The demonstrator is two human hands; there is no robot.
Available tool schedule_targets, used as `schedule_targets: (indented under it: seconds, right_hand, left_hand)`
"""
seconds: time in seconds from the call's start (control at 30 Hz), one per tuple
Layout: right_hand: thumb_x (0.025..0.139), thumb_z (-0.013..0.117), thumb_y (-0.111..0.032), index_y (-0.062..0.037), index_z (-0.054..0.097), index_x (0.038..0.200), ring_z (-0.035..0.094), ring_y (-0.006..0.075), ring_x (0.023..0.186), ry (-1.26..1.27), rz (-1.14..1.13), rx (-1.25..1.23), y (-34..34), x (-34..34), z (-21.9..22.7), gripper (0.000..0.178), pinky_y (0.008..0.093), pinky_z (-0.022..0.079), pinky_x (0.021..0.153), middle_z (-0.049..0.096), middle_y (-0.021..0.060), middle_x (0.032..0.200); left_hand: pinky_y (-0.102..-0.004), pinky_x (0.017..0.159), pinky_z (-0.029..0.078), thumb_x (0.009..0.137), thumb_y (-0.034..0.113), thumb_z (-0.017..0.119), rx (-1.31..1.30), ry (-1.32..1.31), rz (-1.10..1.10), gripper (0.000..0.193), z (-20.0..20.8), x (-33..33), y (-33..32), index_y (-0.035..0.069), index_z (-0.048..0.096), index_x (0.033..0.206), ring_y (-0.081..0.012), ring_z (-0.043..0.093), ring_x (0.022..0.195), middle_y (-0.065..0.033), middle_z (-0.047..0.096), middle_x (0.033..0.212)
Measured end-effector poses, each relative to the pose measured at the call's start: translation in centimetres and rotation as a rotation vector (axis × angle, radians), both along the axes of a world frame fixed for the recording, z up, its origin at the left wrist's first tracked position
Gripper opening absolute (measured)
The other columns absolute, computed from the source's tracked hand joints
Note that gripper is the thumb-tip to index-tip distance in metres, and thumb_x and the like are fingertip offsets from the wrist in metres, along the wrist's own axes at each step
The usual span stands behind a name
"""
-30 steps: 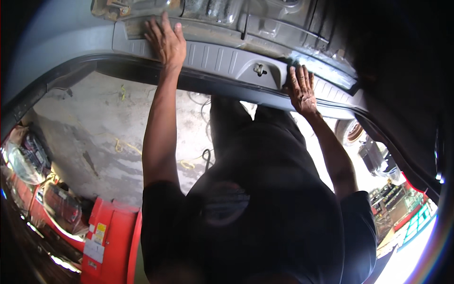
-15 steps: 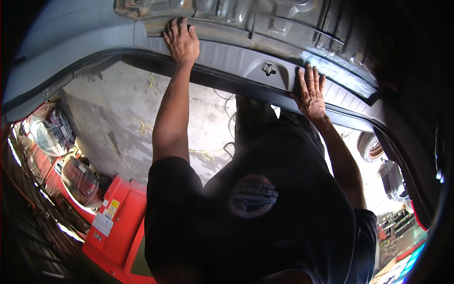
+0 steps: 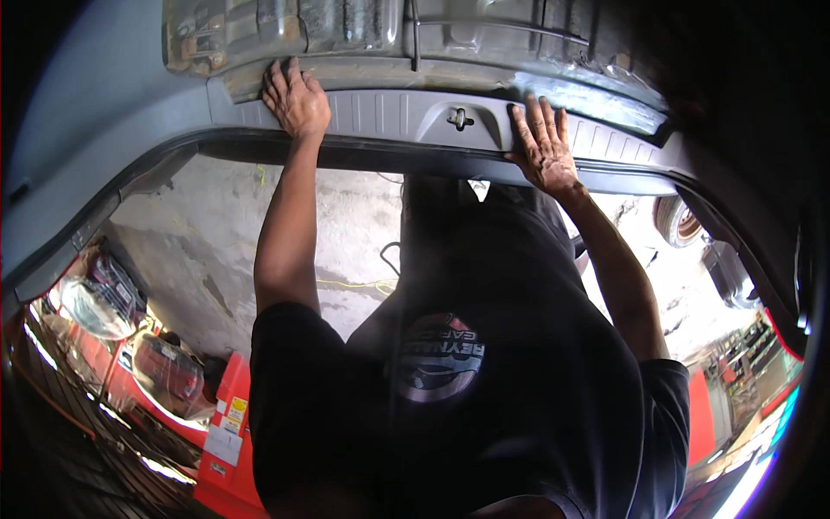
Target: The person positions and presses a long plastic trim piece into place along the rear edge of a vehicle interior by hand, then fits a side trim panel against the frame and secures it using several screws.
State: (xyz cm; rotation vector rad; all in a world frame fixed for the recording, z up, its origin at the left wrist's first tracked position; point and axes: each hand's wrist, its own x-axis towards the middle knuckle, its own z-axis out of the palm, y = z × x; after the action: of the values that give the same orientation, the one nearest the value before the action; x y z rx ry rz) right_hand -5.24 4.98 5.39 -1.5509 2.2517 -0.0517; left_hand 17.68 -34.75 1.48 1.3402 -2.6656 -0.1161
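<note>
A: What fills most of the frame?

B: The grey car body (image 3: 104, 130) arcs across the top and down both edges. Below it, the person's black shirt (image 3: 484, 363) takes up the lower middle, with concrete floor (image 3: 199, 233) showing at centre left.

A: And along the top?

B: A ribbed grey plastic sill trim panel (image 3: 389, 112) runs across the upper middle of the frame, over bare, dirty metal floor (image 3: 346, 26) at the very top. A black rubber seal (image 3: 415, 160) follows the panel's lower edge.

A: Where are the hands?

B: The left hand (image 3: 296, 97) lies flat on the panel's left end, upper left of centre, fingers spread and released, gripping nothing. The right hand (image 3: 543, 145) presses flat on the panel right of centre, fingers splayed, its heel over the seal.

A: Anything smaller?

B: A red cabinet (image 3: 229, 432) sits at lower left, a tyre (image 3: 679, 221) at the right, and a small latch striker (image 3: 459, 118) lies between the hands.
</note>
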Motion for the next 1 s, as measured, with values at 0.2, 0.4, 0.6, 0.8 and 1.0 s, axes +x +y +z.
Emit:
schedule_targets:
  seconds: [0.2,0.4,0.6,0.8,1.0]
  right_hand:
    - [0.094,0.069,-0.051,-0.0208,0.019,0.167,0.014,0.0392,0.159,0.002,-0.072,0.041,-0.9,0.1,1.3,0.094,0.0611,0.012,0.128,0.015,0.0191,0.172]
    - [0.092,0.072,-0.043,-0.0262,0.021,0.167,0.014,0.0419,0.159,0.007,-0.132,-0.020,-0.9,1.0,1.2,0.092,0.0637,0.016,0.126,0.016,0.0194,0.172]
    - [0.093,0.073,-0.032,-0.0332,0.021,0.166,0.014,0.0421,0.159,-0.002,-0.251,0.021,-1.4,2.7,1.2,0.090,0.0650,0.018,0.125,0.016,0.0177,0.172]
    - [0.087,0.079,-0.028,-0.0304,0.023,0.166,0.021,0.0433,0.157,0.055,-0.218,-0.035,-1.6,2.8,1.3,0.097,0.0645,0.024,0.123,0.020,0.0187,0.171]
    - [0.087,0.079,-0.028,-0.0289,0.028,0.165,0.026,0.0433,0.155,0.121,-0.227,-0.053,-1.2,3.0,1.4,0.093,0.0605,0.028,0.123,0.026,0.0194,0.169]
  left_hand:
    - [-0.0588,0.116,0.030,0.102,0.032,0.058,-0.009,-0.016,-0.144,0.046,1.0,-0.3,0.2,0.013,0.058,0.143,-0.0422,0.044,0.138,-0.0171,0.047,0.152]
    - [-0.0536,0.113,0.035,0.088,0.037,0.079,0.436,0.104,-0.794,0.067,3.8,-3.2,8.2,0.014,0.056,0.147,-0.0359,0.047,0.136,-0.0133,0.051,0.149]
    - [-0.0591,0.116,0.031,0.082,0.035,0.081,0.367,0.092,-0.906,0.079,3.2,-4.3,10.9,0.013,0.050,0.152,-0.0317,0.044,0.140,-0.0085,0.054,0.147]
    - [-0.0606,0.121,0.026,0.085,0.036,0.078,0.308,0.025,-0.928,0.077,3.0,-4.3,10.9,0.012,0.048,0.152,-0.0313,0.042,0.142,-0.0079,0.054,0.148]
    - [-0.0633,0.120,0.025,0.089,0.035,0.075,0.275,-0.012,-0.966,0.076,2.9,-4.8,11.1,0.014,0.046,0.155,-0.0302,0.040,0.145,-0.0080,0.049,0.153]
